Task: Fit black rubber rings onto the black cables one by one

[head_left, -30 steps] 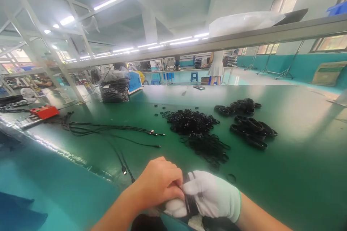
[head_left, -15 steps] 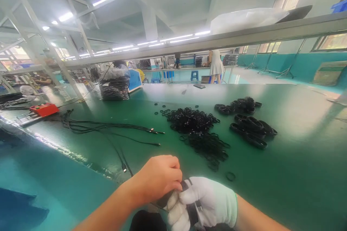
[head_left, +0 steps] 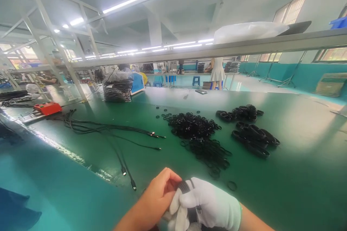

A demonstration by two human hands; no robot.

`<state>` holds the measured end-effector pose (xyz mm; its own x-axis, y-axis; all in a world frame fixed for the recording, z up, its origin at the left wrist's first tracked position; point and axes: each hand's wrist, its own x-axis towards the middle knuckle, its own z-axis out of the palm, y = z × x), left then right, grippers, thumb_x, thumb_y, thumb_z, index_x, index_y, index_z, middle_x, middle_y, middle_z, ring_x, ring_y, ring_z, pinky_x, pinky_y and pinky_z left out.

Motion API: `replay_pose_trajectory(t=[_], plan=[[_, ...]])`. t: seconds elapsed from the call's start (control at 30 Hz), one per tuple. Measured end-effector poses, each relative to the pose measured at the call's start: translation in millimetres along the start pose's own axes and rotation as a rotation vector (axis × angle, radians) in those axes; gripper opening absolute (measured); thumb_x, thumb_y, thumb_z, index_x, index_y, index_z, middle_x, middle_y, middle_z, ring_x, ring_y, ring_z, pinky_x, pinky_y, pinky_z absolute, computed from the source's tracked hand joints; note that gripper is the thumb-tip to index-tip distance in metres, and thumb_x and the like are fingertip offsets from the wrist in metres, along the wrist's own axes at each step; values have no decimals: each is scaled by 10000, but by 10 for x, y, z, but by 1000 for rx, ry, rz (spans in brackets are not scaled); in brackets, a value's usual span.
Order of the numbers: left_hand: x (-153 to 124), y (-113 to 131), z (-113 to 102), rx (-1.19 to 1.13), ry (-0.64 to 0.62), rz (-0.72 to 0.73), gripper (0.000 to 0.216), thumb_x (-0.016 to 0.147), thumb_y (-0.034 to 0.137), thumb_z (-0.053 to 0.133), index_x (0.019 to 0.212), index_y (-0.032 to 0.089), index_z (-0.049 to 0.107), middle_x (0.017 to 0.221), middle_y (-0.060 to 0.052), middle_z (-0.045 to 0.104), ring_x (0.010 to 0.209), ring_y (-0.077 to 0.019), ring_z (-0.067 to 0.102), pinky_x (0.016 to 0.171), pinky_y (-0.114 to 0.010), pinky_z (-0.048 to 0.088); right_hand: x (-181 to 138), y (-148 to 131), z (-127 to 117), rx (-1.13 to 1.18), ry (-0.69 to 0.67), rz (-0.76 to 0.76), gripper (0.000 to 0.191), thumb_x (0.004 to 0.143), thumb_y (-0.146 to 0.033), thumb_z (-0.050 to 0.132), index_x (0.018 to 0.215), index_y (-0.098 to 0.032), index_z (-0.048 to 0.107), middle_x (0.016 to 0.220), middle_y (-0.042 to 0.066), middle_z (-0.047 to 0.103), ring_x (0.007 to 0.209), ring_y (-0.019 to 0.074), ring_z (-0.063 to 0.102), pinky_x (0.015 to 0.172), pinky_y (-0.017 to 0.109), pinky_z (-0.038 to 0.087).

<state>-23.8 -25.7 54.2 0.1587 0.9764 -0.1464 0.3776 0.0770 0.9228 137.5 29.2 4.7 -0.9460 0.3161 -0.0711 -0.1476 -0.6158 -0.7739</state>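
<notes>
A coiled black cable (head_left: 184, 187) is held at the near edge of the table, with several windings side by side. My right hand (head_left: 213, 200), in a white glove, is closed round the coil, thumb pressed across it. My bare left hand (head_left: 155, 200) has its fingers curled on the coil's left end; its fingertips are partly hidden. Just beyond the hands lies a pile of small black rings (head_left: 191, 124), with thinner black bands (head_left: 210, 151) spread in front of it. One loose band (head_left: 232, 186) rests near the right glove.
Black cables (head_left: 108, 126) stretch over the green table (head_left: 292, 173) on the left, near a red box (head_left: 48, 108). Bundles of coiled black cable (head_left: 255, 133) lie on the right. A bagged black stack (head_left: 118, 90) and a phone (head_left: 201, 91) sit farther back. A shelf rail (head_left: 244, 47) crosses overhead.
My left hand has dropped lower and turned, its fingers now curled at the coil's left end. The right hand keeps its grip. The view has tilted slightly upward.
</notes>
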Motion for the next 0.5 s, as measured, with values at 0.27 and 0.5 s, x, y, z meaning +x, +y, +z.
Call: replay_pose_trajectory(t=[0.27,0.5], plan=[[16,-248,247,129,315,243,118,774,103,503,768,196,577,753,6,607,684,-130,555,622,-223,439,-53,-140,133,-184,60,33,262,594,-183,636,806,-52,720,658,75,659,584,118,582,554,198,428],[-20,-177,327,247,362,392,277,818,84,420,971,230,599,896,-23,615,780,-141,585,699,-228,468,-139,-291,121,-353,-26,158,299,592,-272,660,814,-85,734,625,35,620,514,86,507,524,196,418]])
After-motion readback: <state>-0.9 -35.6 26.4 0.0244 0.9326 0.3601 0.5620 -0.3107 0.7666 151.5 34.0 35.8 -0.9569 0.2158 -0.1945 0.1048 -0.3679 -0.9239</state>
